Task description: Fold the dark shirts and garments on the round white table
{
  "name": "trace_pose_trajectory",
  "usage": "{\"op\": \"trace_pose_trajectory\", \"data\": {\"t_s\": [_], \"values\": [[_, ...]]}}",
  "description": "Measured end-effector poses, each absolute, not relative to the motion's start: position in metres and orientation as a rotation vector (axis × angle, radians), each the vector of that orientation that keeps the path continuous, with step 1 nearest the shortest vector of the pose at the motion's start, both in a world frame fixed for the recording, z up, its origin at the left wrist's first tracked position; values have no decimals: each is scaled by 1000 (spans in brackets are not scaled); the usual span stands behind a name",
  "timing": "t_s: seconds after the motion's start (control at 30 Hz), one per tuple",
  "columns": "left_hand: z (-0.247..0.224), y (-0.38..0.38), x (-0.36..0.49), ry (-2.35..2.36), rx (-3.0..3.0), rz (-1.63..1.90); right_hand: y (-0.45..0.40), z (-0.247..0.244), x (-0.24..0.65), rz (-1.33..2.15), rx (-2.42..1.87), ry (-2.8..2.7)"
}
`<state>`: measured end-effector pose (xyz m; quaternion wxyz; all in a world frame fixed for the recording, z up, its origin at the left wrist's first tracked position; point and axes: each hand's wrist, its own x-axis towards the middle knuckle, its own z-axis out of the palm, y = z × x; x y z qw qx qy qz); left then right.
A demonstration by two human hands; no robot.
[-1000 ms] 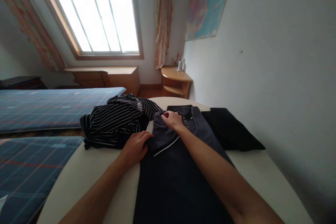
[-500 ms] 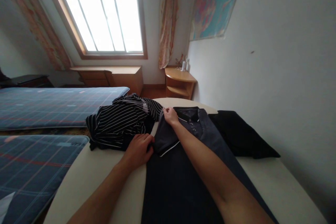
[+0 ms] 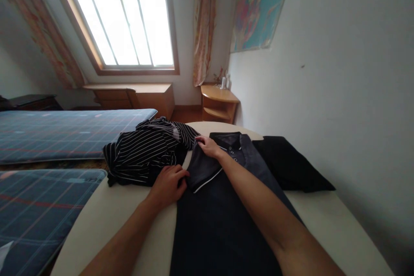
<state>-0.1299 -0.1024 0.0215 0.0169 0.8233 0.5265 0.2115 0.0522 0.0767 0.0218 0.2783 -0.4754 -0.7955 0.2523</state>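
Note:
A dark navy polo shirt lies lengthwise on the pale round table, its buttoned collar at the far end. One sleeve with a white-piped cuff is folded inward across the body. At the sleeve's left corner, my left hand is closed, thumb and fingertips on the fabric edge. My right hand reaches across the shirt and grips the fabric near the shoulder fold, fingers bent. Close to the left hand is a crumpled black shirt with white stripes.
Folded black cloth lies at the table's right, near the white wall. Two plaid mattresses stand to the left. Behind the table are a wooden desk and a corner shelf with small bottles.
My right hand has shifted slightly left along the shoulder edge, and the folded sleeve looks flatter. My left hand stays at the sleeve corner. The view has turned slightly.

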Motion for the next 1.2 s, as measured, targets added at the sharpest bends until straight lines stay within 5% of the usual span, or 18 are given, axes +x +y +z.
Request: {"op": "trace_pose_trajectory", "data": {"t_s": [0.7, 1.2], "values": [[15, -98, -125, 1836, 2492, 689, 1, 31, 52, 51, -1342, -2472], [24, -111, -105, 2089, 2362, 599, -53, 14, 97, 218, -1364, -2424]]}}
